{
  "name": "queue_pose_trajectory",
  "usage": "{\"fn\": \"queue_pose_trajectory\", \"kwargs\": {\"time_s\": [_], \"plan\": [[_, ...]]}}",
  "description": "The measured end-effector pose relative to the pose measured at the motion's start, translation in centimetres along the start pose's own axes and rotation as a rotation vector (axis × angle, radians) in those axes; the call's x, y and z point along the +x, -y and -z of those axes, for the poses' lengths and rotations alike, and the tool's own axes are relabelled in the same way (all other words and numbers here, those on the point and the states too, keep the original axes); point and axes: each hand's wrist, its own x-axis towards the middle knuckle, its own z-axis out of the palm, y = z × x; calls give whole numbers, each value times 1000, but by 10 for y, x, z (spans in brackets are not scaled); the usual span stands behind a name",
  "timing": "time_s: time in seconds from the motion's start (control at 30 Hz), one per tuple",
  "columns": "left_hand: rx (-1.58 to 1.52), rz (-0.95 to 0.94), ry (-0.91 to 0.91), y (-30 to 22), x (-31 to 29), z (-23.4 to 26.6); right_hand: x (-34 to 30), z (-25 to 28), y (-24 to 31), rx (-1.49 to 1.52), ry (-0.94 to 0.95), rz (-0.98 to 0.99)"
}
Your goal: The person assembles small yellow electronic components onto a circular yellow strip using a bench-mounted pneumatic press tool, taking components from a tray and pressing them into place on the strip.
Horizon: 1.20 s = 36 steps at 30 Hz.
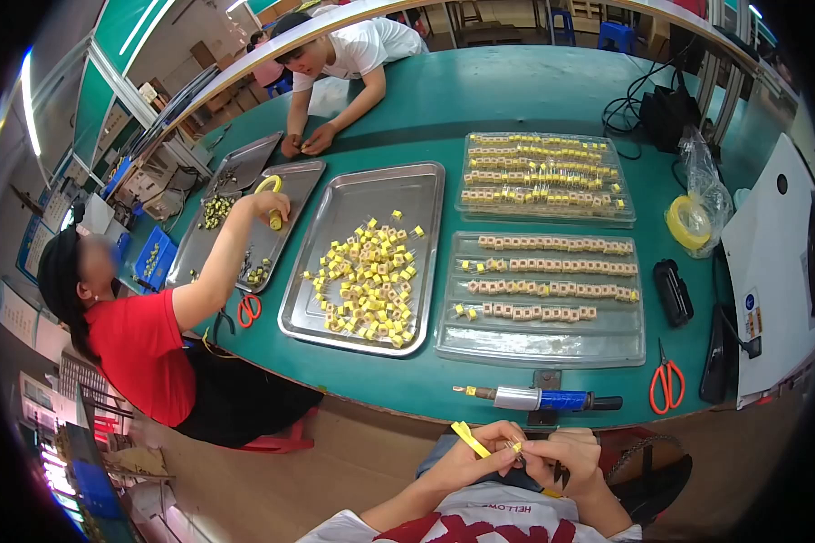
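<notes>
I find one small yellow-topped block (515, 447) before me, off the near edge of the desk (534, 90). My left hand (474, 463) is pinched on it; my right hand (566, 454) meets it, grip unclear. Step in hand, I judge: fingertip work on this block. Next move calls for a steady left pinch. Beyond: a powered driver (518, 398), a clear tray (539, 348), a metal tray (358, 195).

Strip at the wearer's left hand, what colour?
Plain yellow: the strip at the left hand, best seen in the head view.
</notes>
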Motion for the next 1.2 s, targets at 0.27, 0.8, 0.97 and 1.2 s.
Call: {"fn": "queue_pose_trajectory", "kwargs": {"time_s": [0.27, 0.8, 0.97, 1.2], "plan": [[2, 6, -7, -2, -2, 0, 1, -8, -1, 21, -88, 16], [-12, 21, -17, -1, 1, -1, 3, -2, -7, -70, -51, 124], [-35, 10, -15, -1, 1, -2, -1, -4, -9, -50, -65, 105], [-21, 15, -24, -1, 1, 0, 0, -5, -8, -37, -66, 95]]}}
